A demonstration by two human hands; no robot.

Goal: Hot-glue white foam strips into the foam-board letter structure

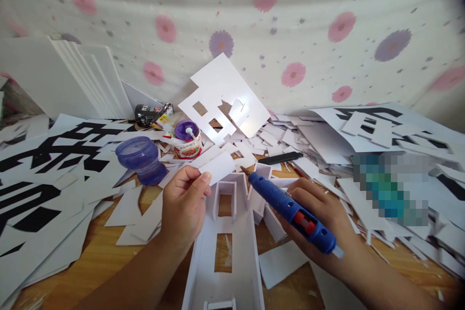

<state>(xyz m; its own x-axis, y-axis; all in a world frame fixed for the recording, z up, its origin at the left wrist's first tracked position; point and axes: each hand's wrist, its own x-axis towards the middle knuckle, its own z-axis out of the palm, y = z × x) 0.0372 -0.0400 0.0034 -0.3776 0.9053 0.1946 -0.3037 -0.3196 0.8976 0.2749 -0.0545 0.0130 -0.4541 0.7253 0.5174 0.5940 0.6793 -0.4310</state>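
Observation:
Between thumb and fingers, my left hand [185, 203] pinches a small white foam board piece [218, 170]. My right hand [319, 218] is wrapped round a blue hot glue gun [279, 201], a red part showing through its side slot. The gun's nozzle points up and left, close to the white piece but apart from it. Below both hands lies a long white open box [207, 256] of foam board, with rectangular holes in its floor and a smaller walled frame [217, 201] standing at its far end.
A purple glass jar [141, 160] and a paper food cup [187, 147] stand beyond my left hand. A black cutter [280, 158] lies among white scraps. Sheets with black characters [65, 155] cover the left; a cut-out panel [240, 92] leans at the back.

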